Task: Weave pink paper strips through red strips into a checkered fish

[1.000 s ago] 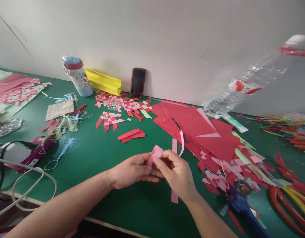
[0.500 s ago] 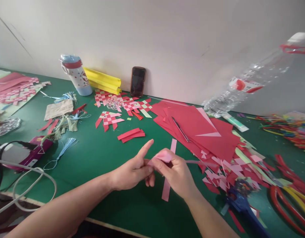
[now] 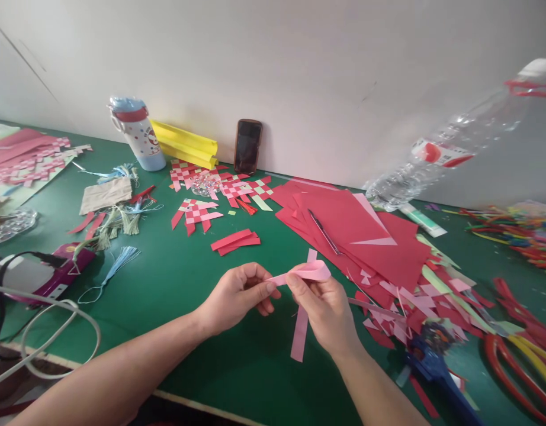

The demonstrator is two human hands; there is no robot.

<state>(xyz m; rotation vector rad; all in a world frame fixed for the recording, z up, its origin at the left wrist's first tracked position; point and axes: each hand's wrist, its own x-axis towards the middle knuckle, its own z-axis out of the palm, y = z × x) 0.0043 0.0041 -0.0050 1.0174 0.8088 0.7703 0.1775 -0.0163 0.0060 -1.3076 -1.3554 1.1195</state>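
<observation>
Both hands meet over the green table (image 3: 175, 278), near its front middle. My left hand (image 3: 237, 296) is closed, pinching the left end of a pink paper strip (image 3: 309, 271). My right hand (image 3: 326, 310) is closed too, and the same strip curls in a loop over its fingers. A second pink strip (image 3: 300, 331) lies flat on the table under my hands, running front to back.
Red paper sheets (image 3: 348, 228) with a pen lie right of centre, with several paper scraps beyond. Woven red-and-pink pieces (image 3: 195, 214), red strips, a phone, a cup and yellow paper stand at the back. A clear bottle is at upper right, blue scissors (image 3: 433, 367) at lower right, cables at left.
My left index finger, pointing out half a second ago, has curled back into a pinch. The pink strip has been folded into a loop above my right fingers, its end pulled left.
</observation>
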